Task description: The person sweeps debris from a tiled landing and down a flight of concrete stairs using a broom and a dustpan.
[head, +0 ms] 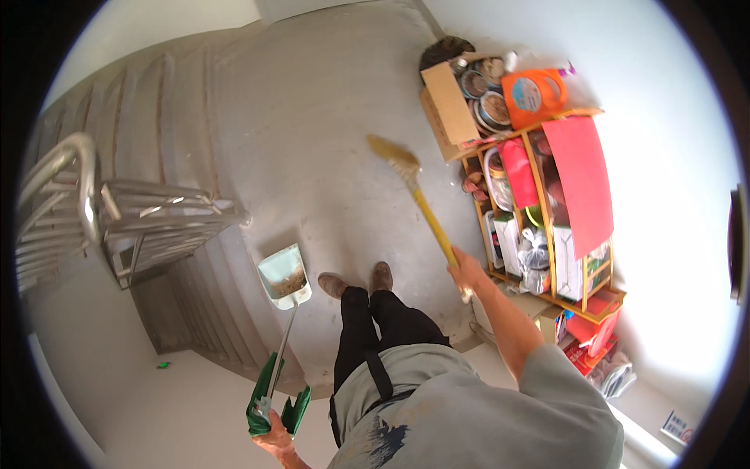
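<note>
My right hand (467, 271) grips the yellow handle of a short broom (433, 217). Its tan bristle head (394, 153) points away from me over the concrete floor; whether it touches the floor I cannot tell. At the lower left, my left hand (275, 435) is closed around the upper end of a long-handled dustpan's metal handle (283, 346). The pale green pan (280, 267) is left of my shoes, with brown dirt (291, 284) gathered near its handle side. Dark green sheet-like material (296, 410), its kind unclear, hangs beside the left hand.
Stairs climb at the upper left (135, 117) and descend at the left (217, 293), beside a metal railing (88, 187). Along the right wall stands a loaded wooden rack (539, 176) with a red sheet (583, 182). A cardboard box (451, 105) and an orange jug (533, 97) sit beyond it.
</note>
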Demonstrator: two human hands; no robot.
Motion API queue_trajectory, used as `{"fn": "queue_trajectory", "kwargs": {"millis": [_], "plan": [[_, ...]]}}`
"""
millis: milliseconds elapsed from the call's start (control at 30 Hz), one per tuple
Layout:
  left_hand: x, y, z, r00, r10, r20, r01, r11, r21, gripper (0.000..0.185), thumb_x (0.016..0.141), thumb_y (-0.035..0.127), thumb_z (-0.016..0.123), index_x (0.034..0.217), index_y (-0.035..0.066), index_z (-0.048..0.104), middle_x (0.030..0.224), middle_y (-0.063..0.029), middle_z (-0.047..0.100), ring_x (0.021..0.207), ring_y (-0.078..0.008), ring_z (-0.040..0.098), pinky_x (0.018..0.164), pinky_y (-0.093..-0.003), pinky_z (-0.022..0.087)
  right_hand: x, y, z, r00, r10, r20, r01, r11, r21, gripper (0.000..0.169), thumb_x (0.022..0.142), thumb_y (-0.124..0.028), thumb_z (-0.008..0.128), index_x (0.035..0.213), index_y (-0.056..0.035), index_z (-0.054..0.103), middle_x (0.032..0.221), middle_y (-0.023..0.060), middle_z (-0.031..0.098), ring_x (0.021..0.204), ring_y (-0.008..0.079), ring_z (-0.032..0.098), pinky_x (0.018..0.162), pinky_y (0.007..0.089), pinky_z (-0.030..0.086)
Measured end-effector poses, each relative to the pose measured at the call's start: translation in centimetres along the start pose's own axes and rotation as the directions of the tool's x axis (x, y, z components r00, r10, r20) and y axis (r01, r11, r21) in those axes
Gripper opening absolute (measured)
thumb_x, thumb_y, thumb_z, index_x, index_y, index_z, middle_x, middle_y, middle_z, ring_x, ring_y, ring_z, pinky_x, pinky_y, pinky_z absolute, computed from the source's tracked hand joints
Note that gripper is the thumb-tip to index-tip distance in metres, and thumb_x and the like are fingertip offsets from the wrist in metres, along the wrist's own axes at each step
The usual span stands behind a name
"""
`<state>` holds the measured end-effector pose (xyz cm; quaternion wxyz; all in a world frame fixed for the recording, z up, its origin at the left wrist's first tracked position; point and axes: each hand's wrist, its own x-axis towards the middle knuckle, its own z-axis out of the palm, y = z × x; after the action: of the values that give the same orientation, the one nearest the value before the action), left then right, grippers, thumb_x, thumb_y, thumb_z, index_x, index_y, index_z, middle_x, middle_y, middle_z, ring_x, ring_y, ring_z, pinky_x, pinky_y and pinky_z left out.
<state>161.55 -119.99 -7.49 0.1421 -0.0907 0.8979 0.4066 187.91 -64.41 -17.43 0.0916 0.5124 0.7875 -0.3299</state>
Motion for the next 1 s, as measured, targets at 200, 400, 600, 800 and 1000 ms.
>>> {"fn": "queue_trajectory", "kwargs": {"millis": [200, 400, 600, 800, 1000], "plan": [[-2.0, 6.1, 0.3, 0.988, 0.153, 0.012, -0.152, 0.988, -0.021, 0.018, 0.085, 0.014, 0.075, 0.092, -0.001, 0.068, 0.065, -0.0008, 0.057, 0.047, -0.0091, 0.046, 0.042, -0.026, 0.034, 5.4, 6.4, -0.5, 0.915, 0.4, 0.054, -0.4, 0.916, -0.021, 0.049, 0.082, -0.016, 0.058, 0.129, -0.0038, 0.052, 0.093, 0.0253, 0.07, 0.089, 0.0441, 0.069, 0.081, 0.0493, 0.056], [-1.0, 7.6, -1.1, 0.956, 0.281, 0.081, -0.291, 0.944, 0.156, 0.021, 0.084, 0.015, 0.074, 0.095, -0.002, 0.069, 0.065, -0.0014, 0.058, 0.046, -0.0096, 0.046, 0.041, -0.0267, 0.035, -8.9, 11.1, 2.4, 0.81, 0.581, 0.08, -0.584, 0.811, 0.022, 0.056, 0.087, -0.016, 0.055, 0.142, -0.0159, 0.045, 0.098, 0.0254, 0.07, 0.093, 0.0432, 0.069, 0.077, 0.0503, 0.056], [0.4, 15.9, 1.1, 0.907, 0.324, 0.27, -0.38, 0.905, 0.192, 0.024, 0.085, 0.014, 0.074, 0.099, -0.004, 0.07, 0.071, -0.0027, 0.062, 0.048, -0.0102, 0.048, 0.041, -0.0268, 0.035, -20.6, 16.2, 7.4, 0.52, 0.802, 0.294, -0.788, 0.317, 0.528, 0.051, 0.092, -0.022, 0.059, 0.142, -0.0181, 0.047, 0.095, 0.021, 0.071, 0.082, 0.0391, 0.072, 0.072, 0.0468, 0.058], [3.2, 21.4, 4.3, 0.849, 0.321, 0.419, -0.424, 0.888, 0.179, 0.028, 0.086, 0.011, 0.074, 0.107, -0.006, 0.068, 0.083, -0.0077, 0.068, 0.056, -0.0142, 0.057, 0.047, -0.0303, 0.044, -26.7, 9.0, 10.0, 0.555, 0.73, 0.4, -0.739, 0.211, 0.64, 0.045, 0.093, -0.013, 0.058, 0.137, -0.015, 0.054, 0.077, 0.0125, 0.066, 0.059, 0.0229, 0.065, 0.05, 0.0385, 0.053], [10.8, 20.9, 6.0, 0.739, 0.377, 0.558, -0.532, 0.836, 0.139, 0.035, 0.086, 0.009, 0.074, 0.115, -0.008, 0.066, 0.11, -0.0176, 0.071, 0.095, -0.0266, 0.07, 0.079, -0.0386, 0.056, -33.3, -0.2, 12.8, 0.633, 0.664, 0.398, -0.67, 0.212, 0.712, 0.056, 0.09, -0.015, 0.062, 0.145, -0.0162, 0.052, 0.075, 0.0095, 0.065, 0.055, 0.0177, 0.062, 0.05, 0.0353, 0.052]]}}
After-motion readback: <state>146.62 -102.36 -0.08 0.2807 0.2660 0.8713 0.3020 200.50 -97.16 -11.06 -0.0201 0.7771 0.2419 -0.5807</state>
